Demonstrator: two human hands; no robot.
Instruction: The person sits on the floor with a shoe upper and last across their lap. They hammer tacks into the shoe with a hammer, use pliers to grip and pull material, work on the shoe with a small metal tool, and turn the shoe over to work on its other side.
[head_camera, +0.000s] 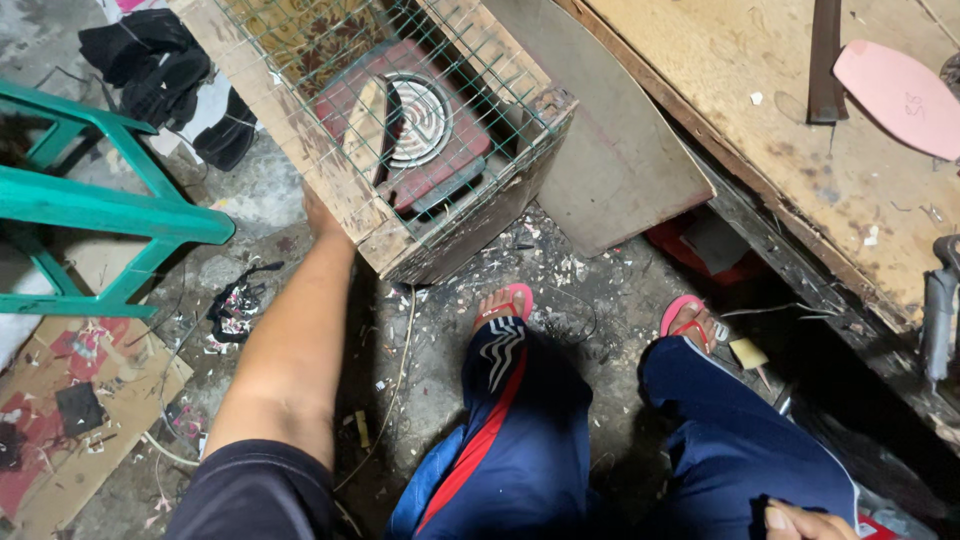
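Fingers of the left hand (318, 212) are hidden behind the near left side of the wooden crate (400, 130), so I cannot tell how they are set; only the back of the hand shows, pressed against the crate's side wall, with the bare forearm running up to it from a dark sleeve. Of the right hand (808, 522), just the knuckles show at the bottom edge, resting on the right knee, and whether those fingers are curled or loose cannot be told.

The crate sits tilted on the littered floor (560, 290), just ahead of the person's feet. Green wire mesh (440, 70) covers its top, and through it a red electric hotplate (415, 125) with a round coil can be seen lying inside.

Two pink sandals (505, 300) stand just below the crate, under blue track trousers (720, 440) with a red stripe. A grey board (610, 150) leans beside the crate on the right, against a long wooden worktop (760, 110) that carries a pink oval piece (900, 95). To the left stands a green frame (90, 210), with dark clothes (160, 70) behind it and a cardboard sheet (70, 420) on the floor below.
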